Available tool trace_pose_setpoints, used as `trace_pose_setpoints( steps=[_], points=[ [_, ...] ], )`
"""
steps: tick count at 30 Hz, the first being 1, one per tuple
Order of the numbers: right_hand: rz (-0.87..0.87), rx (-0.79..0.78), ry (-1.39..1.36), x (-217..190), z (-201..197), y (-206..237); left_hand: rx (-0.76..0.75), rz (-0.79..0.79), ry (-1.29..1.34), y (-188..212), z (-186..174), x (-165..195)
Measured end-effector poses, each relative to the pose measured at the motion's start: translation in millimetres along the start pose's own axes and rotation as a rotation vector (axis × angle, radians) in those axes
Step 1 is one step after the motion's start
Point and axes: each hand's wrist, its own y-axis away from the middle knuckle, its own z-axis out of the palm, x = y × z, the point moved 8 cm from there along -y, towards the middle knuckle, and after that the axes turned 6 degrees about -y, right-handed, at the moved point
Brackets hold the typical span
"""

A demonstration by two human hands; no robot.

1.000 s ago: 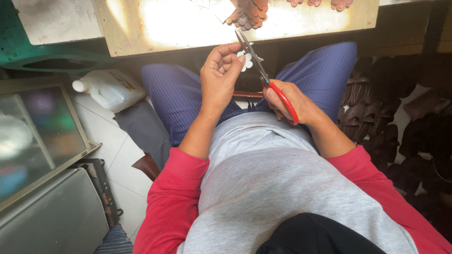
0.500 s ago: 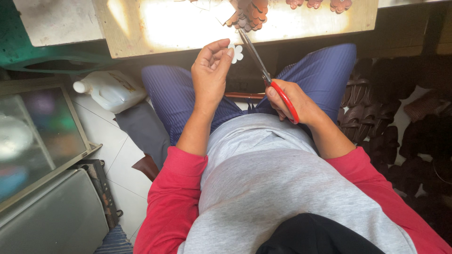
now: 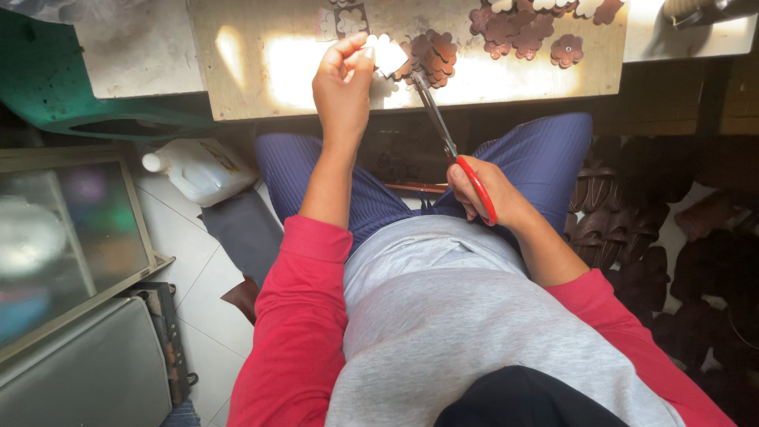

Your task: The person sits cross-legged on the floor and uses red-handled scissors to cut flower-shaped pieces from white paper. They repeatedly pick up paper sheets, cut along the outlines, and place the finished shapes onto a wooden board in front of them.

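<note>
My left hand (image 3: 342,83) is raised over the front of the wooden board (image 3: 261,71) and pinches a small white cut-out piece (image 3: 389,55) between thumb and fingers. My right hand (image 3: 484,190) rests over my lap and grips red-handled scissors (image 3: 451,146); their blades point up and left toward the white piece, the tips just below it. Brown flower-shaped cut-outs (image 3: 433,54) lie on the board right beside the white piece, and more of them (image 3: 522,30) lie further right.
A white plastic jug (image 3: 198,170) lies on the tiled floor at left, next to a glass-topped case (image 3: 71,237). Dark sandals (image 3: 624,229) are piled on the right. A green surface (image 3: 47,87) sits at the upper left.
My left hand has lifted the white piece up and away from my lap to over the board. The scissors' blades followed upward; my right hand stayed in place.
</note>
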Motion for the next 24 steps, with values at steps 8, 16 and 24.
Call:
trace_pose_setpoints(
  steps=[8, 16, 24],
  points=[
    [0.046, 0.017, 0.034, 7, -3, -4, 0.09, 0.077, 0.073, -42, 10, 31],
    [0.068, 0.079, 0.109, 11, -13, -10, 0.092, 0.359, -0.912, 9, 24, 36],
    [-0.112, 0.11, 0.186, -5, -11, -22, 0.103, 0.401, -0.85, 10, 23, 31]
  ],
)
